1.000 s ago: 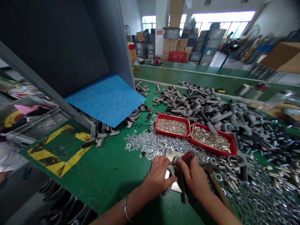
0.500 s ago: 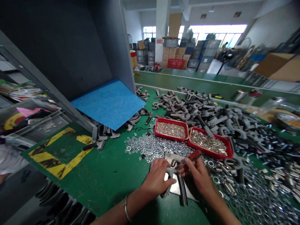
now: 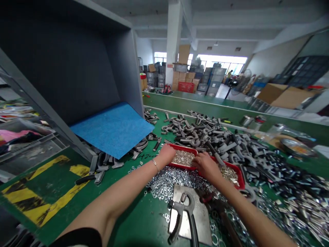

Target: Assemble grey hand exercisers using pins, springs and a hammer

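My left hand (image 3: 166, 154) rests at the near rim of a red plastic tray (image 3: 180, 149) heaped with small silver nuts. My right hand (image 3: 207, 167) is at that tray's right end, next to a second red tray (image 3: 238, 171) of silver pins, and its fingers are hidden among the parts. Neither hand shows clearly whether it holds anything. Nearer me, a hand press with black handles (image 3: 185, 212) lies on a steel plate (image 3: 203, 219), touching neither hand.
Loose steel washers (image 3: 164, 183) spread across the green workbench (image 3: 123, 199). Grey hook-shaped parts (image 3: 203, 130) are heaped beyond the trays. A red-headed hammer (image 3: 221, 214) lies near the plate. A grey shelf with a blue mat (image 3: 113, 128) stands to the left.
Both hands have moved forward from the hand press to the red trays. The press now lies on the steel plate, and the view has tilted upward.
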Demonstrator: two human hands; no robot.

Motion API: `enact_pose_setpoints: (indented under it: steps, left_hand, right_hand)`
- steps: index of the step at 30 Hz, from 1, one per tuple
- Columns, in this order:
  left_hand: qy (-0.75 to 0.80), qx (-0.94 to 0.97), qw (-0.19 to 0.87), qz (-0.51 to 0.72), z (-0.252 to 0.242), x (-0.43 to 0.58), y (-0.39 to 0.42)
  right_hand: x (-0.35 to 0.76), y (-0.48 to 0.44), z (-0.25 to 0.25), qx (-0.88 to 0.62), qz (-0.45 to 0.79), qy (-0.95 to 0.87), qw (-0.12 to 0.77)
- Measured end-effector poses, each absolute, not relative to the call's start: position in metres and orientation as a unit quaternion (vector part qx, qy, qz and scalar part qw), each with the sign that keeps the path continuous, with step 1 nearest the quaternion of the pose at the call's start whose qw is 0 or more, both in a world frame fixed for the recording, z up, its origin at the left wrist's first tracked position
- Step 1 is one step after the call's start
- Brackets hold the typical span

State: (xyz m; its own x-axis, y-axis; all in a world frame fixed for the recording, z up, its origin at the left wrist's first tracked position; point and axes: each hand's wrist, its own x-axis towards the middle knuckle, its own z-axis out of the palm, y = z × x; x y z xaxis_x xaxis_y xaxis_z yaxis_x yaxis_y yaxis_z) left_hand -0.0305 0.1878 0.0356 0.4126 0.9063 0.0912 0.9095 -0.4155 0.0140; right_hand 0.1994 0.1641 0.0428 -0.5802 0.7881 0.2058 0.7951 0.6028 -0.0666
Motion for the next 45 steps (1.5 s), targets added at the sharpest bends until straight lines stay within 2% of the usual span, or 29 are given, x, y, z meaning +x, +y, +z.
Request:
enact_pose_setpoints:
  steps: [9, 16, 20, 22, 26, 29, 32, 39, 45]
  left_hand:
    - [-0.579, -0.806, 0.031, -0.119, 0.001, -0.037, 0.178]
    - [-0.583, -0.77, -0.052, -0.253, 0.001, -0.043, 0.177]
    - [-0.579, -0.741, -0.108, -0.323, 0.009, -0.047, 0.134]
    - [-0.583, -0.702, -0.182, -0.367, 0.01, -0.051, 0.098]
    - [-0.586, -0.549, -0.408, -0.434, 0.004, -0.064, 0.023]
    - [-0.58, -0.535, -0.456, -0.412, -0.001, -0.066, -0.01]
    - [-0.567, -0.589, -0.425, -0.388, -0.002, -0.053, -0.019]
    - [-0.532, -0.757, -0.232, -0.3, -0.008, -0.013, -0.01]
    - [-0.524, -0.798, -0.164, -0.25, -0.021, 0.001, -0.006]
  right_hand:
    - [0.163, 0.207, -0.001, -0.451, 0.003, -0.888, 0.093]
    - [0.165, 0.211, -0.01, -0.501, 0.06, -0.848, 0.164]
    - [0.171, 0.208, 0.002, -0.526, 0.111, -0.814, 0.22]
    - [0.18, 0.186, 0.01, -0.52, 0.142, -0.806, 0.246]
    - [0.2, 0.096, 0.009, -0.467, 0.203, -0.821, 0.258]
    - [0.209, 0.035, -0.007, -0.431, 0.205, -0.842, 0.252]
    - [0.208, 0.009, -0.023, -0.4, 0.172, -0.864, 0.254]
    - [0.196, 0.013, -0.037, -0.381, 0.073, -0.888, 0.248]
    - [0.197, 0.013, -0.04, -0.344, -0.01, -0.919, 0.194]
